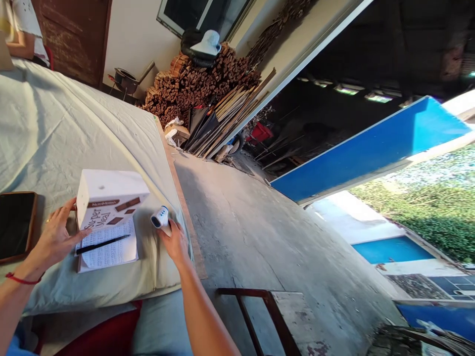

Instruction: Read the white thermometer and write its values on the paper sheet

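Note:
My left hand (57,237) grips the left side of a white box (111,198), thumb at its front lower edge and fingers round the far side. Brown lettering reading "Super Meal" and pictures of bars are printed on the box. In front of it lies an open notebook (111,249) full of handwriting, with a black pen (102,244) across it. My right hand (176,244) is closed round the handle of a white infrared thermometer (160,217) with a dark end, held over the cloth near the table's right edge.
A tablet or phone in a brown case (17,225) lies left on the cloth-covered table (74,128). Another person's arm (22,47) shows at the far end. Stacked firewood (200,79) stands by the wall; a wooden frame (260,316) is on the concrete floor (237,212).

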Demonstrator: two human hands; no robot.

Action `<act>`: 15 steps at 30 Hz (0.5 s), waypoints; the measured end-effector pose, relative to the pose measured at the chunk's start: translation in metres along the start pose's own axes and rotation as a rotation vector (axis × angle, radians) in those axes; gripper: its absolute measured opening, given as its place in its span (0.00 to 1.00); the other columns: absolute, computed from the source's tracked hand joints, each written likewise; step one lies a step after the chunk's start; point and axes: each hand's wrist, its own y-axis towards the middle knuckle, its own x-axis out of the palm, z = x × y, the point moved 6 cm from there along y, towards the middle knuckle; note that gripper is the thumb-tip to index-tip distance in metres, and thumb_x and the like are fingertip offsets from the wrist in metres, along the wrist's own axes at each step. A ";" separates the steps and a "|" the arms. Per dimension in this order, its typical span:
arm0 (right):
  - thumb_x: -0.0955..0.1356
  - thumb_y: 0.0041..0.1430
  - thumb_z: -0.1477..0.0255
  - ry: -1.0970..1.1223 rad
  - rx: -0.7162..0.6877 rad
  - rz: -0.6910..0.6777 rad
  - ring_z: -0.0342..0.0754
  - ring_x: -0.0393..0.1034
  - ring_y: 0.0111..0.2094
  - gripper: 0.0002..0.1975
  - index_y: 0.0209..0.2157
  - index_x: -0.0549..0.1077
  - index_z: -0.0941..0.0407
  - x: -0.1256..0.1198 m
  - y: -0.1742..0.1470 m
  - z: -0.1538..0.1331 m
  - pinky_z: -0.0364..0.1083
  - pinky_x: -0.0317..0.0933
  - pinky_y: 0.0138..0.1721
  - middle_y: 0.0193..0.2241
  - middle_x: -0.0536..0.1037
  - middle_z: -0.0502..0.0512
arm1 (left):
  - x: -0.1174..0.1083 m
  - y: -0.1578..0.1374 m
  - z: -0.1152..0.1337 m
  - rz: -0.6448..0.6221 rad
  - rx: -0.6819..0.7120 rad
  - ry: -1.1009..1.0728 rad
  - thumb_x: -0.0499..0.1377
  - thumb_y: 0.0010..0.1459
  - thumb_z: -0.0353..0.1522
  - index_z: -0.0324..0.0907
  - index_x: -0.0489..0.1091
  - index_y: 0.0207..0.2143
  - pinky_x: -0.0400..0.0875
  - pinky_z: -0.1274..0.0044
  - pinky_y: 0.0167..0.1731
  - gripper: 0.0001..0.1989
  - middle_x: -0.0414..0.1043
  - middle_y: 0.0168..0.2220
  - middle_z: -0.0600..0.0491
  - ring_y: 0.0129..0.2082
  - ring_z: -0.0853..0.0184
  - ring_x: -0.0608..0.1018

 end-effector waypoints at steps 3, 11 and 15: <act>0.70 0.55 0.69 -0.176 -0.012 -0.005 0.59 0.72 0.45 0.23 0.53 0.71 0.54 0.001 -0.001 0.007 0.51 0.63 0.43 0.43 0.76 0.61 | 0.003 -0.001 0.002 -0.008 -0.005 -0.049 0.51 0.53 0.53 0.41 0.53 0.64 0.65 0.59 0.53 0.41 0.67 0.56 0.41 0.57 0.50 0.67; 0.67 0.62 0.74 -0.093 -0.454 -0.002 0.51 0.69 0.44 0.13 0.46 0.78 0.50 0.013 -0.033 -0.068 0.50 0.60 0.47 0.40 0.76 0.56 | 0.020 0.003 -0.014 -0.042 -0.060 0.070 0.52 0.54 0.48 0.39 0.54 0.62 0.63 0.55 0.54 0.37 0.70 0.54 0.39 0.58 0.47 0.68; 0.68 0.63 0.70 -0.071 -0.638 -0.145 0.50 0.68 0.40 0.11 0.46 0.78 0.49 0.040 -0.044 -0.098 0.49 0.60 0.42 0.35 0.77 0.54 | 0.016 -0.003 -0.010 -0.085 -0.149 0.180 0.56 0.52 0.44 0.37 0.50 0.65 0.61 0.50 0.55 0.41 0.63 0.60 0.34 0.63 0.43 0.62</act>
